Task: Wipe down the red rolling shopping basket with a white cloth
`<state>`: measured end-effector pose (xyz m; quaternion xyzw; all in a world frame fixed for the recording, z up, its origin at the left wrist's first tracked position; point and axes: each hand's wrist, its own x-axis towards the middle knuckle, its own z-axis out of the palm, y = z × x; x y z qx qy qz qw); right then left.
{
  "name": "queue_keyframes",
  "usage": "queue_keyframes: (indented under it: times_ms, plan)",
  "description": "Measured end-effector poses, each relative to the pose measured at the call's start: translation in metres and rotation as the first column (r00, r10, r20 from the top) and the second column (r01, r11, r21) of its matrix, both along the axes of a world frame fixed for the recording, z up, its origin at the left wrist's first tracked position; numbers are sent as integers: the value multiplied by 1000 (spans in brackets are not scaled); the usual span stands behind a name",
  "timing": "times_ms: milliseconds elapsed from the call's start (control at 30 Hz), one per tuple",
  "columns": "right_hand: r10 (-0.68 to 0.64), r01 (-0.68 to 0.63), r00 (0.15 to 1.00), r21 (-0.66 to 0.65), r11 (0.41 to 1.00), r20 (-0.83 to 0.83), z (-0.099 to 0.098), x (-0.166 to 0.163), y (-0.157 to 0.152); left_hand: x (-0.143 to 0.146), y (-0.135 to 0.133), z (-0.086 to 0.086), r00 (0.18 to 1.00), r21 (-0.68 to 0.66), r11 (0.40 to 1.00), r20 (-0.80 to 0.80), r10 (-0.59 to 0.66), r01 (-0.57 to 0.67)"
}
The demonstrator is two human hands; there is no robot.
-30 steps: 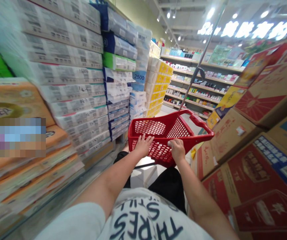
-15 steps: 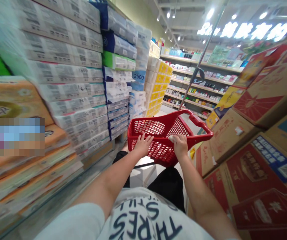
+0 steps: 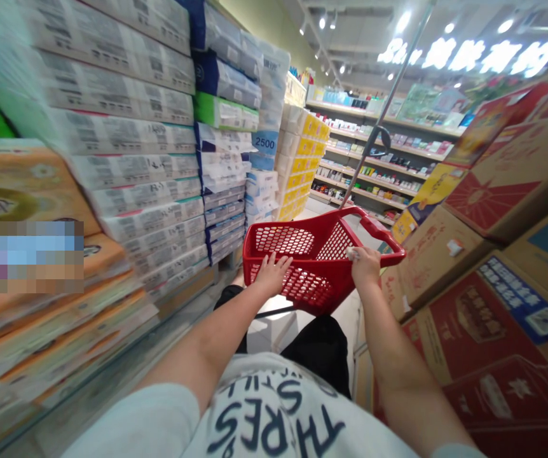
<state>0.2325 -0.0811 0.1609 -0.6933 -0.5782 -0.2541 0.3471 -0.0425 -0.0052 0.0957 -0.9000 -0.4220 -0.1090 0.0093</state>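
Note:
A red plastic shopping basket (image 3: 312,280) with honeycomb-like holes in its walls stands in front of me, its loop handle pointing right. My left hand (image 3: 273,273) lies on the near rim at the left, fingers spread and extended across it. Closer to the handle, my right hand (image 3: 366,262) is closed on a small crumpled white tissue or cloth (image 3: 351,253), which touches the near rim. Parts of the near wall are covered by my hands. No goods can be made out inside the basket.
Tall stacks of wrapped paper packs (image 3: 145,137) rise at the left, with orange packs (image 3: 30,184) lower down. Cardboard cartons (image 3: 474,318) are piled closely on the right. A slanted metal pole (image 3: 383,114) and stocked shelves (image 3: 388,162) stand beyond the basket.
My right hand has slid right along the basket's near rim toward the handle, carrying the white tissue or cloth. My left hand stays in almost the same place.

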Motion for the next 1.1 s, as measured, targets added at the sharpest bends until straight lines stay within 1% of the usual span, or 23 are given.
queue_keyframes:
  times_ms: [67,167,233,300,400,433,500,600,667,767,833,900,1000,1067,1100]
  plan:
    - [8,-7,1000,-11,1000,12,-6,-3,-3,1,-1,1,1000,-4,1000,12,7,-7]
    - [132,-127,989,-78,989,60,-19,-19,-6,0,-2,3,1000,-20,1000,1,13,-13]
    - [189,-180,980,-118,977,66,-21,-25,-5,-1,-3,4,1000,-25,1000,-16,6,-6]
    - [156,-150,987,-118,982,47,-16,-20,-2,-1,-3,5,1000,-18,1000,-23,-2,2]
    - [32,-30,999,-95,995,25,-7,-9,1,-1,-2,3,1000,-8,1000,-14,-2,1]
    - [1,2,1000,-94,996,29,-8,-8,1,-1,-1,3,1000,-10,1000,-9,2,-2]
    - [-30,37,997,-99,994,65,-17,-13,1,0,-1,2,1000,-21,1000,-1,12,-12]
    - [-1,21,989,-132,991,149,-35,-30,-1,1,0,2,1000,-35,999,2,14,-14]
    - [33,3,983,-198,980,181,-39,-34,0,1,0,3,1000,-35,999,-5,3,-3]
    - [54,7,981,-316,949,184,-29,-24,4,0,0,4,1000,-23,1000,-15,-6,5]
    - [52,14,983,-353,936,177,-21,-17,6,0,0,4,1000,-20,1000,-10,-2,2]
    - [54,7,983,-330,944,176,-22,-18,6,0,-1,4,1000,-26,1000,3,5,-5]
    - [102,-53,975,-240,969,197,-41,-37,6,1,-3,4,1000,-32,999,17,9,-8]
    - [182,-132,959,-226,965,219,-54,-52,6,0,-3,5,1000,-24,1000,14,5,-5]
    - [221,-170,949,-228,959,223,-57,-58,7,0,-3,5,1000,-19,1000,10,4,-4]
